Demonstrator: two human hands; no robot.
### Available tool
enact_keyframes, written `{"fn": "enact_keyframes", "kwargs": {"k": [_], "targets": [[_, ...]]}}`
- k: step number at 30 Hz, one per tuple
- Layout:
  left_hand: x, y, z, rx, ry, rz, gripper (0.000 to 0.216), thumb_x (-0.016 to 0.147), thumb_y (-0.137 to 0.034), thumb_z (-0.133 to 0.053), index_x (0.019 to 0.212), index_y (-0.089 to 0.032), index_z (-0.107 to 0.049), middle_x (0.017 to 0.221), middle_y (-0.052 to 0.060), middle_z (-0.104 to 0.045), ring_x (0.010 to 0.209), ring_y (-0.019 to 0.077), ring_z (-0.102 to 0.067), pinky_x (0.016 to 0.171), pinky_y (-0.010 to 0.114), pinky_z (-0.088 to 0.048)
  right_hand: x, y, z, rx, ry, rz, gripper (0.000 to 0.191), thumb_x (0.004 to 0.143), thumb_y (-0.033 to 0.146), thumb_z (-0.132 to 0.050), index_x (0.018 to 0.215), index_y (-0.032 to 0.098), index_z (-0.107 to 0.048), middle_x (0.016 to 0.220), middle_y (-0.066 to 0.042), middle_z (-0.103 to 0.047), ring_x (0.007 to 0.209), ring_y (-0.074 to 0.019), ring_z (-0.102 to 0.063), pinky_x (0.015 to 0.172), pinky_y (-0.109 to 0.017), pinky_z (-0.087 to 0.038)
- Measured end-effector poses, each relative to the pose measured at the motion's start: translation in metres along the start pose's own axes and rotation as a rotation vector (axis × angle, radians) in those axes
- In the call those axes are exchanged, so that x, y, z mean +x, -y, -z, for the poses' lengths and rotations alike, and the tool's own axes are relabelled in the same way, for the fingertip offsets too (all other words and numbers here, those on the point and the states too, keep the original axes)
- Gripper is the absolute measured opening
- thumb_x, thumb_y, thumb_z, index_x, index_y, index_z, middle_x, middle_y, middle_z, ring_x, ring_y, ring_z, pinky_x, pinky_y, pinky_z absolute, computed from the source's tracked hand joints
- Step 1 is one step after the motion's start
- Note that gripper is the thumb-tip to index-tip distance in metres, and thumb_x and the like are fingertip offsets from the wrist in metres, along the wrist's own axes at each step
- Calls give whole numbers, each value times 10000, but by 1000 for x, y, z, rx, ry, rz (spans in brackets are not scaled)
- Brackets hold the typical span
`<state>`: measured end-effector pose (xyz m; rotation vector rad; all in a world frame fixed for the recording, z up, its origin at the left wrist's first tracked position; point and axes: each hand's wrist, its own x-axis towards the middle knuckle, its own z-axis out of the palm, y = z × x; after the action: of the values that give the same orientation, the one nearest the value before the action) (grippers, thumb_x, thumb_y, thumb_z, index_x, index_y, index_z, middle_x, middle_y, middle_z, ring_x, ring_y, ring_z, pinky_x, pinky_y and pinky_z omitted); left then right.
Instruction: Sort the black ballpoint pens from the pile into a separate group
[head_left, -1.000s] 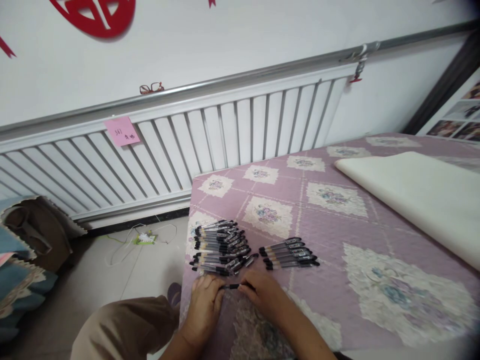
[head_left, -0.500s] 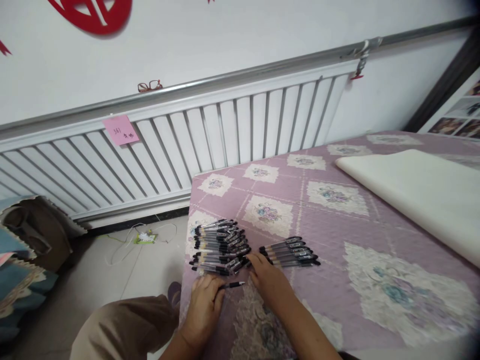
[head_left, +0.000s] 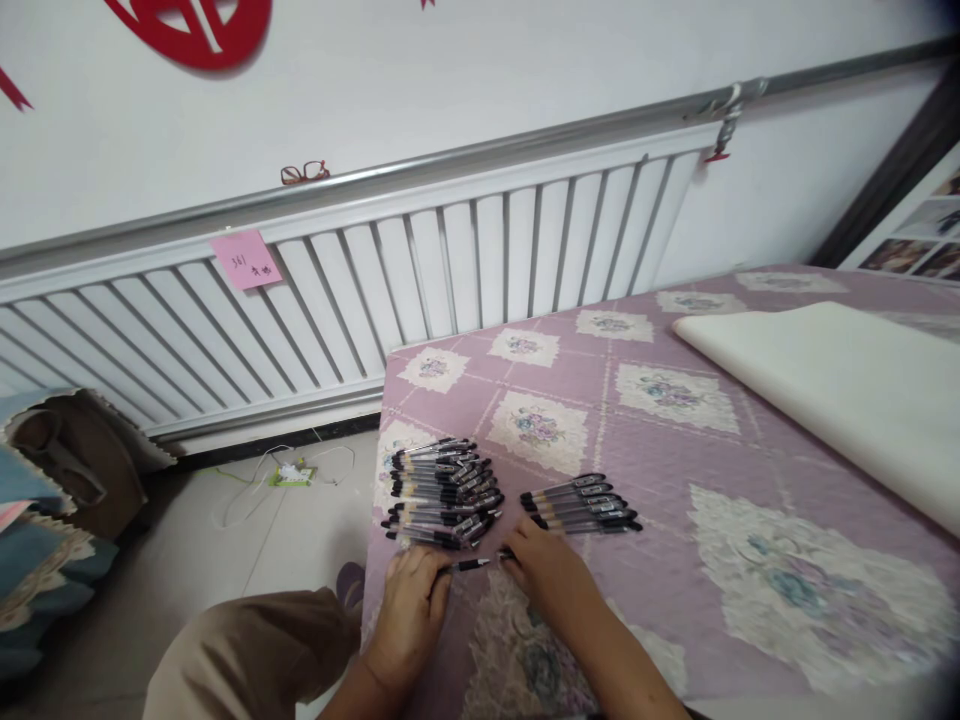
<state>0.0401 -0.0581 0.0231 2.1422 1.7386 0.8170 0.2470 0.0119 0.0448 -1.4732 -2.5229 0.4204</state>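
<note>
My left hand (head_left: 411,598) is closed around a pen (head_left: 471,565), whose black grip and pale tip point right, bare of any cap. Facing that tip, a small gap away, is a black pen cap (head_left: 506,553) pinched in the fingertips of my right hand (head_left: 546,568); my fingers partly hide it. Just beyond my left hand lies a stacked pile of capped black pens (head_left: 442,490), side by side. Beyond and right of my right hand is a smaller row of similar pens (head_left: 585,502).
A purple quilted cover (head_left: 645,600) with floral patches lies beneath the pens. At the right is a folded cream sheet (head_left: 840,370). A white radiator (head_left: 450,260) runs behind. On the floor at left lies a green-and-white power strip (head_left: 292,473) with wires.
My right hand has drawn back from the edge of the pen pile toward me, bringing the cap level with the pen tip. My left hand has hardly moved.
</note>
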Motion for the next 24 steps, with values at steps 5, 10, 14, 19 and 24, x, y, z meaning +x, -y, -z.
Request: {"fn": "enact_keyframes", "kwargs": {"k": [5, 10, 14, 19, 24], "targets": [[0, 0, 0, -1, -4, -4, 227, 878, -157, -450, 1008, -232, -620, 983, 54, -651, 938, 233, -568, 840, 404, -420, -8, 3, 9, 84, -59, -7, 154, 861, 189, -484, 826, 175, -633, 878, -85, -656, 892, -234, -599, 773, -326, -414], [1, -1, 2, 10, 2, -17, 250, 873, -163, -455, 1027, -243, -635, 981, 53, -659, 937, 231, -576, 840, 400, -432, -13, -5, 9, 415, -72, -4, 124, 858, 214, -477, 897, 203, -594, 858, -30, -658, 803, -184, -603, 704, -283, -418], [0, -2, 1, 22, -29, -10, 237, 877, -175, -459, 1009, -236, -646, 964, 59, -663, 922, 231, -585, 837, 400, -441, -15, -8, 10, 507, -123, 70, 92, 819, 191, -529, 871, 206, -603, 892, -32, -644, 867, -186, -584, 775, -294, -424], [0, -1, 0, 26, -23, -17, 231, 871, -176, -468, 1006, -240, -645, 956, 52, -660, 910, 227, -585, 820, 390, -445, -14, -4, 10, 521, -99, 101, 112, 793, 148, -545, 862, 206, -613, 893, -34, -639, 871, -187, -581, 775, -290, -432], [1, -2, 2, 21, 21, -24, 238, 883, -166, -449, 1017, -236, -633, 985, 59, -651, 935, 238, -569, 845, 412, -424, -11, 6, 3, 537, -82, 137, 139, 778, 116, -554, 864, 205, -619, 898, -35, -657, 878, -186, -590, 788, -289, -436]]}}
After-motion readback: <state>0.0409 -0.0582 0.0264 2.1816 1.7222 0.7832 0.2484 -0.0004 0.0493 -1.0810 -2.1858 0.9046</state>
